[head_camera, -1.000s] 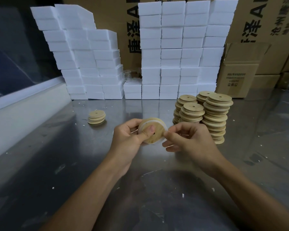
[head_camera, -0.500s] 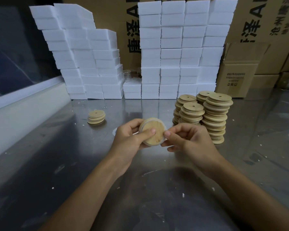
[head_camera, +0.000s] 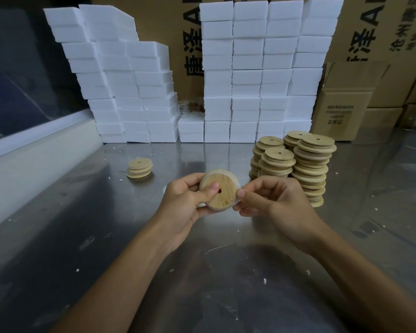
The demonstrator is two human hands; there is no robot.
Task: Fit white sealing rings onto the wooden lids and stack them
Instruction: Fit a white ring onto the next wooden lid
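Above the steel table [head_camera: 58, 224], held up at mid-frame: one wooden lid [head_camera: 220, 191], flat face toward the camera, small hole near its centre, white sealing ring [head_camera: 235, 182] showing as a pale band along its upper and right edge. Left hand [head_camera: 185, 205] curled round the lid's left side, thumb pressed across the face beside the hole, fingers behind. Right hand [head_camera: 274, 200] pinching at the lid's right rim, thumb tip against the ring, fingers curled behind.

Behind the right hand, on the table: tall stacks of lids [head_camera: 296, 162], four columns close together, each top lid showing a centre hole. Well apart to the left: a short stack of lids [head_camera: 139, 168], only a few high.

Along the back: white foam blocks [head_camera: 257, 73] piled in two walls with a gap between. Behind them, large cardboard cartons [head_camera: 370, 27] printed with big black Chinese characters, partly hidden, plus the letter "A"; smaller vertical characters at far right, too blurred to read surely. At right, a small brown box [head_camera: 339, 116] with a printed label in several short lines, illegible at this size.

White crumbs scattered over the table.
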